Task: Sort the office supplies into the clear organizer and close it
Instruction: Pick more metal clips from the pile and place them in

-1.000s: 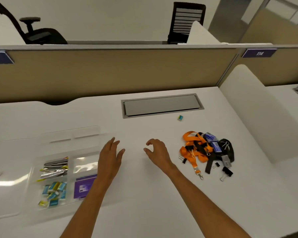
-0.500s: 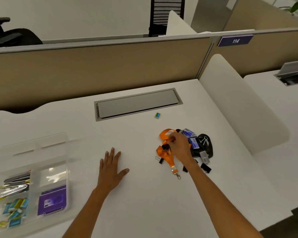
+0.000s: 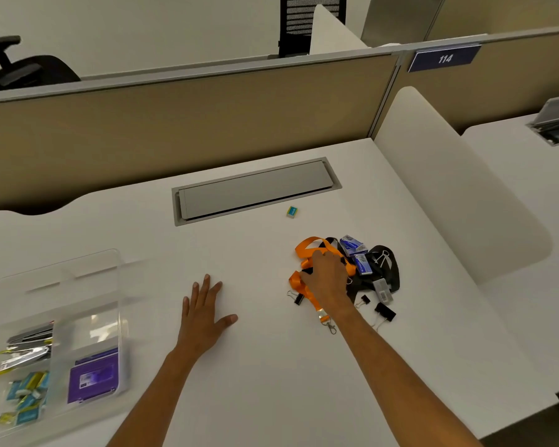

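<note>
Right hand on the supply pile; organizer open, partly filled.

Right hand [image 3: 326, 279] lies on the orange lanyard [image 3: 307, 250], fingers bent down into the strap; tips hidden, so cannot tell whether they have closed on it. The lanyard's long axis runs 12 to 6 o'clock under the palm, loop far, metal clasp [image 3: 328, 327] near the wrist. Left hand [image 3: 204, 314] rests flat on the desk [image 3: 271, 382], fingers spread, holding nothing, well apart at 9 o'clock from the pile. Clear organizer [image 3: 91, 330] sits at 8 o'clock from the right hand, beyond the left. Judgement: the right hand is nearer the lanyard, the left nearer the organizer. Binder clips [image 3: 384, 311] lie loose at 4 o'clock.
</note>
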A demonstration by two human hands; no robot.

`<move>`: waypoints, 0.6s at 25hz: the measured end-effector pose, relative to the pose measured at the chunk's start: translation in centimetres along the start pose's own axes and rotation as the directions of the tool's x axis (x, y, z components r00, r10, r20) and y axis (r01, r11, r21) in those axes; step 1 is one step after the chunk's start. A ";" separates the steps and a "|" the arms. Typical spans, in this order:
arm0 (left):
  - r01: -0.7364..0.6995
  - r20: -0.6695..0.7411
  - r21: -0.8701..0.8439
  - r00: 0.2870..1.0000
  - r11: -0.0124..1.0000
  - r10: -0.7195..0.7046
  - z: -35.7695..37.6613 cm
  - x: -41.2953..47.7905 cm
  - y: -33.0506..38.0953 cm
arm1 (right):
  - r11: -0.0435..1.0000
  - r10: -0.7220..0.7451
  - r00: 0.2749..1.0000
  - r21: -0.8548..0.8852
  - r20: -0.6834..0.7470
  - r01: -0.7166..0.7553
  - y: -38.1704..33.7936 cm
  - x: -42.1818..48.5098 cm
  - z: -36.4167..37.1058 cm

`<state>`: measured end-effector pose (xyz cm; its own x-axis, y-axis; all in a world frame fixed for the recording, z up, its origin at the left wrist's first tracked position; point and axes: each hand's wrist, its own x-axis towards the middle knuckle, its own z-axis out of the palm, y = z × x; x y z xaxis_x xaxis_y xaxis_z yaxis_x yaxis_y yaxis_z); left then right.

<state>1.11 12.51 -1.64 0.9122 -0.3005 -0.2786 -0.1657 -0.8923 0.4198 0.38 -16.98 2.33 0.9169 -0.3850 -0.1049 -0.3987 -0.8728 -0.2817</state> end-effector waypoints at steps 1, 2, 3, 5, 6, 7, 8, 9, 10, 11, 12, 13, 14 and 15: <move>0.013 0.004 0.005 1.000 1.000 -0.013 -0.1 0.1 0.3 | 1.000 0.001 1.000 -0.014 0.015 -0.001 -0.2 0.0 0.2; 0.027 -0.003 -0.004 1.000 1.000 -0.027 -0.2 0.1 0.7 | 1.000 0.003 1.000 -0.018 0.026 -0.003 -0.2 0.0 0.5; 0.026 -0.029 -0.029 0.999 0.999 -0.027 -0.3 0.1 1.3 | 1.000 0.006 0.999 -0.006 0.032 -0.005 -0.3 -0.1 0.7; -0.061 -0.109 -0.085 0.993 0.994 0.052 -0.4 -0.1 3.3 | 0.995 0.029 0.999 0.097 0.029 -0.032 -0.2 -0.3 0.8; -0.128 -0.125 -0.093 0.985 0.987 0.116 -0.3 -0.2 4.6 | 0.979 0.052 0.998 0.197 0.025 -0.056 -0.1 -0.5 0.6; -0.193 -0.111 -0.093 0.977 0.977 0.183 -0.2 -0.3 6.2 | 0.950 0.076 0.997 0.302 0.018 -0.077 0.1 -0.6 0.2; -0.251 -0.078 -0.100 0.967 0.963 0.244 -0.2 -0.4 7.9 | 0.914 0.094 0.996 0.395 0.000 -0.087 0.3 -0.7 -0.3; -0.298 -0.040 -0.116 0.955 0.948 0.295 0.0 -0.2 9.5 | 0.875 0.113 0.993 0.475 -0.019 -0.091 0.5 -0.9 -1.1; -0.334 -0.003 -0.128 0.942 0.934 0.336 0.2 0.0 11.1 | 0.837 0.130 0.991 0.539 -0.033 -0.092 0.7 -1.0 -1.9; -0.358 0.034 -0.117 0.931 0.926 0.364 0.4 0.4 12.6 | 0.805 0.150 0.988 0.584 -0.031 -0.104 1.0 -1.2 -2.8; -0.379 0.064 -0.083 0.921 0.922 0.385 0.5 0.7 13.8 | 0.777 0.166 0.986 0.618 -0.015 -0.121 1.2 -1.5 -3.6; -0.400 0.082 -0.036 0.912 0.916 0.401 0.8 1.2 14.8 | 0.751 0.177 0.984 0.645 0.004 -0.138 1.4 -1.7 -4.3; -0.417 0.098 0.005 0.905 0.909 0.415 1.1 1.6 15.4 | 0.735 0.185 0.982 0.660 0.024 -0.155 1.8 -1.9 -4.8; -0.428 0.113 0.032 0.899 0.903 0.423 1.3 1.8 15.6 | 0.727 0.192 0.980 0.665 0.043 -0.172 2.2 -2.0 -5.0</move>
<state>-0.28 -2.41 3.32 0.7080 -0.6853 -0.1705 -0.5523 -0.6879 0.4709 -2.46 -19.62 6.70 0.8230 -0.5324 -0.1979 -0.4357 -0.3683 -0.8213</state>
